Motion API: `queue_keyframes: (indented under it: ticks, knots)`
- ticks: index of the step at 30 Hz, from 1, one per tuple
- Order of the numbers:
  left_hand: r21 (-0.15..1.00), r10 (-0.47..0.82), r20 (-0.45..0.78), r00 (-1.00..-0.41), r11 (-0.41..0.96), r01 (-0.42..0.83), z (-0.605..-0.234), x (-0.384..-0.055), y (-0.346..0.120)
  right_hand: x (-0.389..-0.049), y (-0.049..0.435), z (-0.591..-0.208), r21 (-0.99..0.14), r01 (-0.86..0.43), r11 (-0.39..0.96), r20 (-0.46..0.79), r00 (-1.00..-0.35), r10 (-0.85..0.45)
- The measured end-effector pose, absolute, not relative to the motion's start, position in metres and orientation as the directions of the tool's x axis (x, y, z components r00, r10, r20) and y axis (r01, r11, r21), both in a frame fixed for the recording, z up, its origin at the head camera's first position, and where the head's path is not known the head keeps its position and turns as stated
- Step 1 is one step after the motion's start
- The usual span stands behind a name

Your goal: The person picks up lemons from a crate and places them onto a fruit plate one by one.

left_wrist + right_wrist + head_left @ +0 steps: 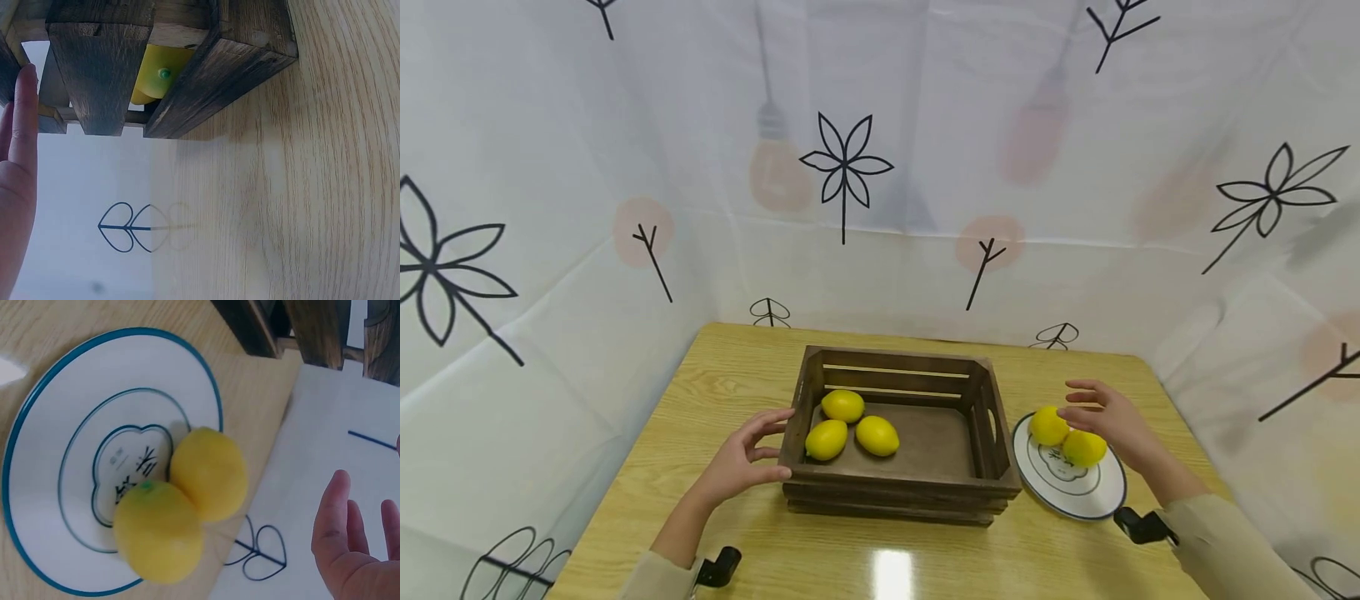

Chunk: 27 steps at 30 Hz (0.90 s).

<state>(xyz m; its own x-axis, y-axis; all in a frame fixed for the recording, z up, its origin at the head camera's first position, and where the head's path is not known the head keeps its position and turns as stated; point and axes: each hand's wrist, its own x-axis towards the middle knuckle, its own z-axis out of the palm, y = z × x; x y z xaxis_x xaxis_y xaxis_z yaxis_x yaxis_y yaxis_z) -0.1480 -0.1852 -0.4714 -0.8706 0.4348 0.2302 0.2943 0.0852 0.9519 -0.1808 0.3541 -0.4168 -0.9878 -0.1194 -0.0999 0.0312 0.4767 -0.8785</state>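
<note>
A dark wooden slatted crate [898, 493] stands on the table with three lemons inside, toward its left end: a back lemon [842, 406], a front-left lemon [826, 440] and a third lemon [877, 436]. At the crate's left end is my left hand [737, 462], fingers and thumb extended; a fingertip rests against the slats in the left wrist view. Over a white plate [47, 444] with a blue rim hovers my right hand [1112, 421], holding nothing, its fingers loosely bent. Two lemons lie on that plate, one lemon [159, 531] touching the other lemon [212, 475].
The plate sits close to the crate's right end on a light wood-grain table [752, 550]. A white printed cloth [880, 275] hangs behind and at both sides. Black wrist mounts [718, 567] are worn on both forearms.
</note>
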Motion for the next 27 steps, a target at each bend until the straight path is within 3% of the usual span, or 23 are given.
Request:
queue_keyframes:
  ticks: [27]
  knots:
    - [0.949,0.442,0.245,-0.863,0.073,0.306,-0.472,-0.148,-0.186,-0.201,0.304,-0.394,-0.915,-0.084,0.394,-0.015,-0.97,-0.241]
